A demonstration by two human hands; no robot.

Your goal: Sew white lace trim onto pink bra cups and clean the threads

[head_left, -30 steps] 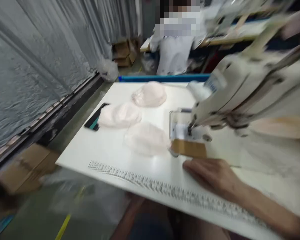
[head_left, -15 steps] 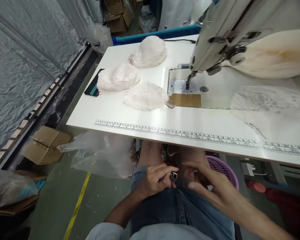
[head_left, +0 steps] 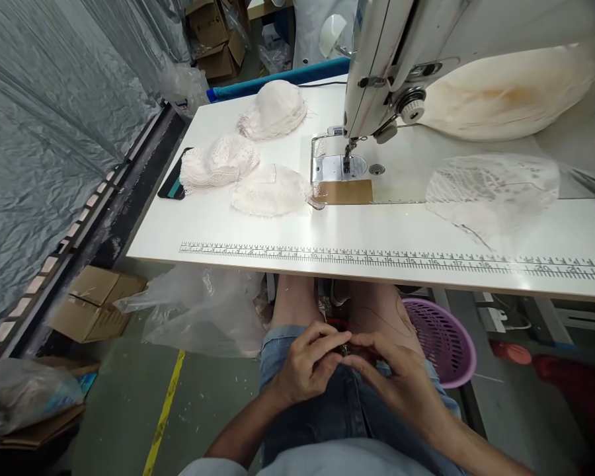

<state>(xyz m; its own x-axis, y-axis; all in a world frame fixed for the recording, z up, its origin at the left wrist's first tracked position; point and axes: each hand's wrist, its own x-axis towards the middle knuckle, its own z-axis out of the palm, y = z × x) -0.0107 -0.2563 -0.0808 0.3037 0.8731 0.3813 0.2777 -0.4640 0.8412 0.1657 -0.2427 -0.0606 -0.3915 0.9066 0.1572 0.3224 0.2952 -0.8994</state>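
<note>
Fingers [head_left: 326, 344] of the left hand [head_left: 303, 362] and right hand [head_left: 402, 371] pinch a metal part [head_left: 344, 349] below a numbered ruler [head_left: 348, 254].

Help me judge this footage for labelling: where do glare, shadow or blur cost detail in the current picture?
Head view: glare pales the white tabletop near its front edge at right; head view: shadow beneath dulls the red item at far right; head view: the small metallic piece between left hand and right hand is too covered to make out; head view: ruler markings look fairly sharp.

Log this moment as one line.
left hand: pinching small metal part | right hand: at same part | pale fabric pieces: on white tabletop
</note>
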